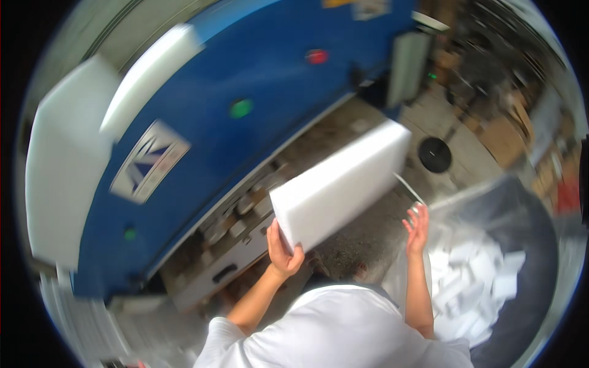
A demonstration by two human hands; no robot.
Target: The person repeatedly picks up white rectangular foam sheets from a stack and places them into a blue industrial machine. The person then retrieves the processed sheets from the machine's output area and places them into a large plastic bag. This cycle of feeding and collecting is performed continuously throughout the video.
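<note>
The left hand grips the lower corner of a thick white rectangular foam slab, held tilted in the air, its far end higher. The right hand is open with fingers spread, holding nothing, just right of the slab. Below it stands a clear plastic bag of white foam offcuts. Beyond rises a large blue machine.

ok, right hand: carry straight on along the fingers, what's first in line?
Probably the thin clear strip right above the right hand's fingertips, then the white foam slab's far end. Depth is unclear in the blur.
</note>
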